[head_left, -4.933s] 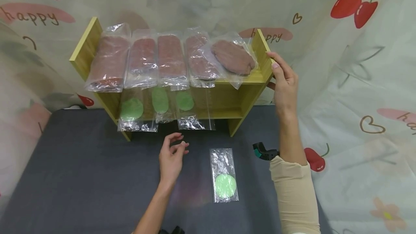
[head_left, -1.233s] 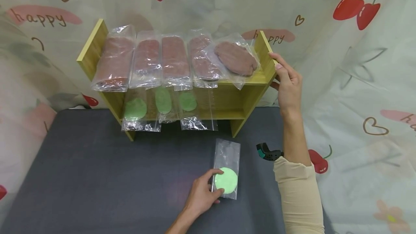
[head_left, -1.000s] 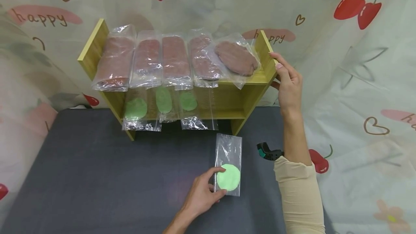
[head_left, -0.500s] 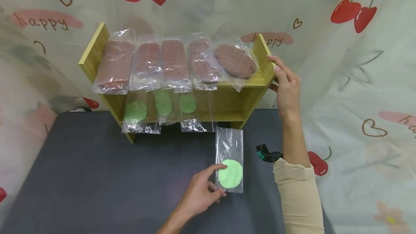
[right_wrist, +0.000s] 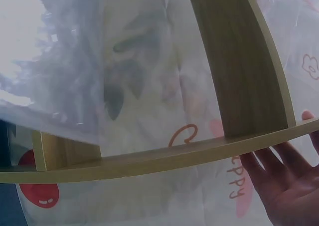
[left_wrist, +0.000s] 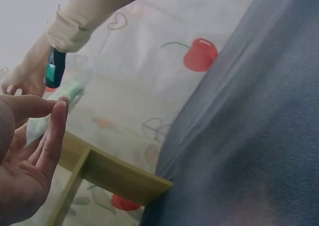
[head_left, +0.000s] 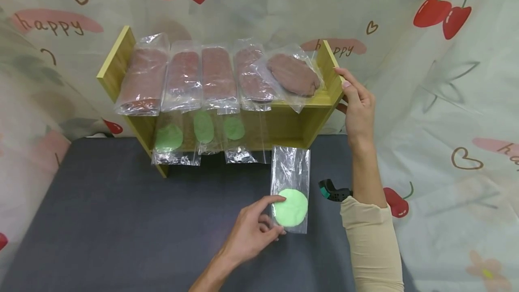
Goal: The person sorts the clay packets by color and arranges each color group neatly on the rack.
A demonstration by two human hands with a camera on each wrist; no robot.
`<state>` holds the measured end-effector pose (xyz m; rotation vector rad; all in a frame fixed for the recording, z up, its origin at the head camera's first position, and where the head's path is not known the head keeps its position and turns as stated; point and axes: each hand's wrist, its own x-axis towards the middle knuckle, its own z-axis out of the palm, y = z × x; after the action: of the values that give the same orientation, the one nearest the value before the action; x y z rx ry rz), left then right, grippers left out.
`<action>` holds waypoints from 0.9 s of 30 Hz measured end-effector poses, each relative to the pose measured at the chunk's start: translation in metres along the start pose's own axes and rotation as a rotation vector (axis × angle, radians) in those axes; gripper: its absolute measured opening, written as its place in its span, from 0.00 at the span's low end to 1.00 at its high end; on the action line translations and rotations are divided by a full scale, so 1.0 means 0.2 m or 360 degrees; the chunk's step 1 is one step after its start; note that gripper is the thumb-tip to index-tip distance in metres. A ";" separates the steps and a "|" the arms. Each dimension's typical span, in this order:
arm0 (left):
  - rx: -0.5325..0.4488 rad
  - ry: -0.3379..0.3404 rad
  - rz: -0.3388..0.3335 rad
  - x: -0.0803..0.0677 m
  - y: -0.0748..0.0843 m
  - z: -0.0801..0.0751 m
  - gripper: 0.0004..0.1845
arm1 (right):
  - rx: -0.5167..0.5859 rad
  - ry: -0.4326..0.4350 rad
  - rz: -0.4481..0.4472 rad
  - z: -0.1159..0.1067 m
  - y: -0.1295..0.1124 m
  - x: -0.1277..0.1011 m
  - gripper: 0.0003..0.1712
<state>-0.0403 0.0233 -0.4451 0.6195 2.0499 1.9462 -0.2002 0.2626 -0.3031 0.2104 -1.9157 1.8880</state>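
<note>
Left hand (head_left: 253,233) pinched near edge of clear bag (head_left: 290,183) holding green disc (head_left: 290,207); bag lay on dark table (head_left: 121,220), far end just short of shelf (head_left: 279,125), right of centre

Right hand (head_left: 357,102) gripped shelf's right side panel, fingers curled over top edge

Lower tier already held three green-disc bags (head_left: 202,136) at left; right part of that tier unfilled

Upper tier carried five brown-slab bags (head_left: 215,78)

Judged: most done; last green bag not yet on shelf
</note>
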 end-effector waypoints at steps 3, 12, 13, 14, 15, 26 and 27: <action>0.0018 0.0033 0.0015 0.02 0.00 -0.01 0.33 | 0.0003 0.0003 -0.0003 0.00 0.00 0.00 0.18; -0.0159 0.0158 0.0098 0.13 -0.05 -0.05 0.24 | -0.0013 -0.0004 -0.0001 0.00 0.01 -0.01 0.18; -0.0161 0.0190 0.0100 0.14 -0.05 -0.05 0.24 | -0.0014 -0.0004 -0.0001 0.00 0.00 -0.01 0.18; -0.0159 0.0223 0.0093 0.15 -0.05 -0.06 0.24 | -0.0016 -0.0006 -0.0001 0.00 0.00 -0.01 0.18; -0.0146 0.0255 0.0082 0.16 -0.04 -0.06 0.25 | -0.0019 -0.0007 0.0000 0.00 0.00 -0.01 0.18; -0.0066 0.0428 0.0062 0.28 0.06 -0.11 0.24 | -0.0022 -0.0017 -0.0019 0.00 0.00 0.00 0.19; -0.0067 0.0438 0.0061 0.29 0.04 -0.12 0.24 | -0.0022 -0.0021 -0.0022 0.00 0.00 0.00 0.19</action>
<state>-0.1014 0.0302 -0.4283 0.4025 2.1589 2.1966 -0.1996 0.2631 -0.3039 0.2314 -1.9306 1.8680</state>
